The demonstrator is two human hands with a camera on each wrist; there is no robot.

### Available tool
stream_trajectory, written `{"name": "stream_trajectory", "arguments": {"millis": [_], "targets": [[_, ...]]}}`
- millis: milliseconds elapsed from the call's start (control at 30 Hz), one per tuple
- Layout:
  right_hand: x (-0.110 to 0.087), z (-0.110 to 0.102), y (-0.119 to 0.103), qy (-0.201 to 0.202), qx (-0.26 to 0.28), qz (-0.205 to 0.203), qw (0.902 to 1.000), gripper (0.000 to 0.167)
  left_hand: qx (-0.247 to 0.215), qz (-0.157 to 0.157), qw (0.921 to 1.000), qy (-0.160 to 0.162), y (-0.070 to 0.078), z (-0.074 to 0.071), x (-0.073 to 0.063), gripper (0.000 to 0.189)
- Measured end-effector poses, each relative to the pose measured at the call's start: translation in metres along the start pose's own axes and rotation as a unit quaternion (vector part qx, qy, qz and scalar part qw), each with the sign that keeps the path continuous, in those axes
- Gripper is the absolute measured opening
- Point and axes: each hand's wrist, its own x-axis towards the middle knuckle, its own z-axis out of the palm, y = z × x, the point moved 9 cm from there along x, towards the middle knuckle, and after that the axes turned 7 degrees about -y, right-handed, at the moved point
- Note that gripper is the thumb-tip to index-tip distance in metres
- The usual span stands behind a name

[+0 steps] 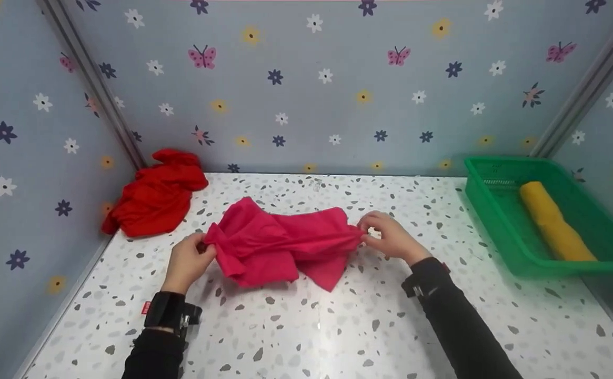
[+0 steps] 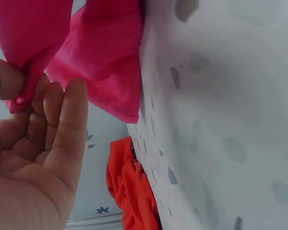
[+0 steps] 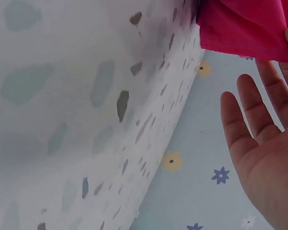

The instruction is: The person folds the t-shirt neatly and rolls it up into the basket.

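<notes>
Near the middle of the white speckled tabletop (image 1: 295, 337), a pink cloth (image 1: 280, 242), drawn out sideways between two hands, creased along the line of pull, with loose flaps hanging below and one of them ending in a pointed corner on the near side. Perhaps brushing the tabletop along its lower edge; hard to judge from above.

At the cloth's left end, the left hand (image 1: 186, 261), pinching a gathered bit of fabric between thumb and forefinger, with the remaining fingers alongside in the left wrist view. At the opposite end, the right hand (image 1: 393, 239), likewise gripping the fabric by thumb and fingertip, with the outer fingers stretched out and clear of the cloth in the right wrist view. On both wrists, black bands (image 1: 165, 309); above them, black sleeves (image 1: 469, 326).

Farther out, toward the back left corner, a red cloth (image 1: 161, 197), crumpled in a heap near the left wall and apart from the pink one. Over at the right, beside the wall, a green basket (image 1: 511, 250); inside, a yellow roll (image 1: 556, 223), lying lengthwise. Behind and on either side, pale blue walls (image 1: 317, 121), printed with flowers and pink butterflies, with grey metal strips (image 1: 88, 76) at the corners.
</notes>
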Motion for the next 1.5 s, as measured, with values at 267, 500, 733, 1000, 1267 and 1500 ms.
{"name": "stream_trajectory", "arguments": {"millis": [267, 500, 733, 1000, 1267, 1500], "targets": [[-0.015, -0.045, -0.001, 0.065, 0.025, 0.080, 0.9944, 0.011, 0.006, 0.017, 0.9990, 0.040, 0.024, -0.022, 0.010, 0.018], [-0.029, -0.070, -0.005, 0.062, -0.021, 0.092, 0.9936, 0.015, 0.000, 0.041, 0.9971, 0.065, 0.045, -0.043, 0.014, 0.019], [-0.055, -0.099, -0.012, 0.111, -0.059, 0.058, 0.9903, 0.013, -0.018, 0.064, 0.9962, 0.056, 0.052, -0.047, 0.014, 0.018], [-0.074, -0.132, -0.034, 0.165, -0.119, 0.013, 0.9790, 0.016, -0.046, 0.075, 0.9947, 0.054, 0.066, -0.048, 0.017, 0.014], [-0.088, -0.127, -0.029, 0.132, -0.198, -0.001, 0.9712, 0.017, -0.080, 0.088, 0.9927, 0.022, 0.084, -0.043, 0.018, 0.021], [-0.107, -0.113, -0.025, 0.132, -0.168, -0.021, 0.9767, 0.020, -0.103, 0.058, 0.9911, -0.061, 0.077, -0.018, 0.011, 0.014]]}}
